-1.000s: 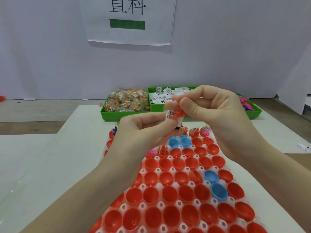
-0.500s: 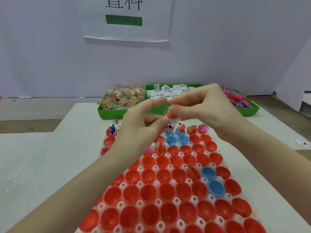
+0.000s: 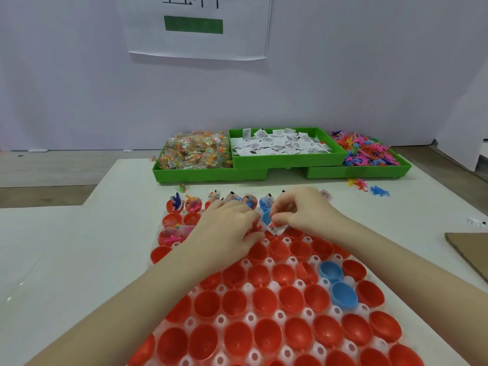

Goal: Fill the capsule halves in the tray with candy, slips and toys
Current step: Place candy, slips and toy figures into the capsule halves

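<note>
A white tray (image 3: 248, 287) on the table holds rows of red capsule halves (image 3: 264, 302) and a few blue ones (image 3: 343, 295). Halves in the far rows hold toys and slips (image 3: 175, 204); nearer rows are empty. Both hands are low over the tray's far middle. My right hand (image 3: 303, 212) pinches a white printed slip (image 3: 276, 229) just above a blue half. My left hand (image 3: 227, 228) is beside it, its fingertips curled on a small red toy (image 3: 257, 226) that is mostly hidden. The halves under both hands are hidden.
Three green bins stand at the back: candy packets (image 3: 195, 154), white slips (image 3: 280, 146), coloured toys (image 3: 367, 154). Loose toys (image 3: 379, 192) lie on the table right of the tray, one candy (image 3: 181, 188) on the left. A cardboard sheet (image 3: 470, 249) lies at the right edge.
Both hands have come down from chest height to the tray's far rows. The slip and the red toy, earlier held together between the hands, are now split between them.
</note>
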Demonstrator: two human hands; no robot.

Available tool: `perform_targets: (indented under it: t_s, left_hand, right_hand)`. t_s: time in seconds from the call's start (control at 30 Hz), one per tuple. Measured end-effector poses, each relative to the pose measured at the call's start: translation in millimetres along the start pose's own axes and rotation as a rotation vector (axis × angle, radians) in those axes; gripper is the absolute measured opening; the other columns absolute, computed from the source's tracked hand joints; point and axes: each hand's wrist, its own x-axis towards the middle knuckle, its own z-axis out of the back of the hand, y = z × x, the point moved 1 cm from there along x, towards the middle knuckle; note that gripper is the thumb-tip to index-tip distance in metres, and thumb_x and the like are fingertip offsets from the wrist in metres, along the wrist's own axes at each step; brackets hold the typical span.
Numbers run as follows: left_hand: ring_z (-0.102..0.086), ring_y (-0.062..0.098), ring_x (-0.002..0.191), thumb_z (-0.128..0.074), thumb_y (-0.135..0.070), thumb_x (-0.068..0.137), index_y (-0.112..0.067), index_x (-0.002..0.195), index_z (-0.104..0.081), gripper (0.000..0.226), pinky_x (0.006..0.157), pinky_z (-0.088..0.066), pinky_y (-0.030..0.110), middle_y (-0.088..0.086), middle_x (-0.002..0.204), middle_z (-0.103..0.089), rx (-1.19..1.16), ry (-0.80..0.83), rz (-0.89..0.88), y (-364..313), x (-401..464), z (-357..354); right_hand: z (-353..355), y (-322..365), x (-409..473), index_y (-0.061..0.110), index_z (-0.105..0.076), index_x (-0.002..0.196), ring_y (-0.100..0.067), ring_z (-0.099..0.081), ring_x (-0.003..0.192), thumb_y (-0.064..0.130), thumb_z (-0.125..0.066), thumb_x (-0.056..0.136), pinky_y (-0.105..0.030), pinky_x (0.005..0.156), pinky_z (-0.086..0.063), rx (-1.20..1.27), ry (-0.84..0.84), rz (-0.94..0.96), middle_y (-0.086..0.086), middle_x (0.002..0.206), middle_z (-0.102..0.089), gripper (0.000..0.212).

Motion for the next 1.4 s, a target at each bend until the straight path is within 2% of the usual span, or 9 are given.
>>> perform_targets:
  t_s: [0.23,0.33,0.4,0.5,0.6,0.8,1.1,1.27,1.4]
  left_hand:
    - [-0.044,0.013,0.117,-0.037,-0.044,0.095,-0.024,0.119,-0.057,0.038,0.092,-0.021,0.028,-0.01,0.119,-0.054,0.059,-0.028,-0.025,-2.9,-1.9,0.2]
    - [-0.063,0.021,0.087,-0.045,-0.028,0.087,-0.015,0.086,-0.073,0.03,0.077,-0.029,0.03,-0.003,0.086,-0.068,-0.009,-0.17,-0.03,-13.3,-5.4,11.8]
    - [-0.064,0.018,0.074,-0.041,-0.037,0.084,-0.017,0.072,-0.073,0.04,0.075,-0.032,0.03,-0.006,0.072,-0.068,-0.009,-0.22,-0.045,-19.0,-6.5,12.7]
    - [-0.063,0.015,0.07,-0.038,-0.046,0.08,-0.022,0.069,-0.075,0.046,0.075,-0.036,0.03,-0.009,0.068,-0.068,0.042,-0.184,-0.109,-27.0,-8.1,13.3]
    - [-0.063,0.012,0.07,-0.036,-0.048,0.081,-0.023,0.061,-0.074,0.05,0.071,-0.041,0.028,-0.011,0.064,-0.067,0.052,-0.153,-0.115,-27.4,-8.2,11.6]
    - [-0.065,0.012,0.07,-0.045,-0.044,0.081,-0.026,0.062,-0.075,0.04,0.062,-0.05,0.026,-0.013,0.062,-0.067,0.006,-0.191,-0.135,-29.8,-8.0,6.4]
    - [-0.065,0.015,0.07,-0.06,-0.039,0.07,-0.026,0.066,-0.076,0.022,0.06,-0.048,0.028,-0.013,0.07,-0.068,-0.002,-0.196,-0.167,-26.9,-11.3,3.9]
    - [-0.066,0.018,0.072,-0.064,-0.041,0.066,-0.023,0.066,-0.076,0.021,0.068,-0.039,0.03,-0.004,0.074,-0.068,0.002,-0.244,-0.144,-25.7,-11.0,2.7]
    - [-0.066,0.019,0.075,-0.062,-0.044,0.07,-0.019,0.073,-0.074,0.028,0.074,-0.032,0.031,-0.002,0.078,-0.069,-0.026,-0.256,-0.096,-23.8,-13.7,2.6]
  right_hand:
    - [-3.7,5.6,4.4,0.009,-0.075,0.084,-0.001,-0.053,0.055,0.006,-0.075,0.071,-0.007,0.055,-0.039,-0.14,0.12,0.123,-0.005,0.075,-0.071,0.013]
    - [-1.2,5.8,2.9,0.007,-0.075,0.081,0.002,-0.053,0.048,0.006,-0.078,0.066,-0.011,0.054,-0.041,-0.074,0.114,0.115,-0.004,0.067,-0.069,0.015]
    - [1.2,5.3,1.3,0.009,-0.074,0.083,-0.001,-0.057,0.055,0.008,-0.078,0.064,-0.014,0.058,-0.043,-0.068,0.088,0.128,-0.003,0.065,-0.067,0.019]
    - [5.9,4.0,-0.4,0.009,-0.074,0.088,-0.013,-0.065,0.069,0.006,-0.078,0.067,-0.021,0.068,-0.05,-0.058,0.094,0.122,-0.006,0.075,-0.071,0.022]
    - [9.3,1.1,-3.4,0.008,-0.074,0.091,0.003,-0.062,0.064,0.002,-0.076,0.07,-0.009,0.064,-0.048,-0.02,0.134,0.115,-0.001,0.08,-0.071,0.022]
    - [7.2,-0.6,-8.1,0.006,-0.074,0.094,0.016,-0.054,0.056,-0.003,-0.07,0.075,-0.001,0.063,-0.043,-0.035,0.138,0.149,0.004,0.08,-0.068,0.021]
    - [2.8,13.9,-5.5,0.008,-0.073,0.09,-0.019,-0.064,0.076,0.005,-0.063,0.078,-0.034,0.074,-0.053,-0.265,0.157,0.178,-0.006,0.081,-0.07,0.016]
    - [-1.0,14.1,-1.0,0.008,-0.071,0.095,-0.021,-0.063,0.079,0.005,-0.064,0.079,-0.032,0.072,-0.053,-0.286,0.173,0.131,-0.005,0.08,-0.065,0.017]
    - [-4.2,6.0,-5.6,0.011,-0.068,0.091,-0.017,-0.059,0.075,0.012,-0.072,0.075,-0.032,0.071,-0.05,-0.26,0.052,0.135,-0.001,0.072,-0.062,0.016]
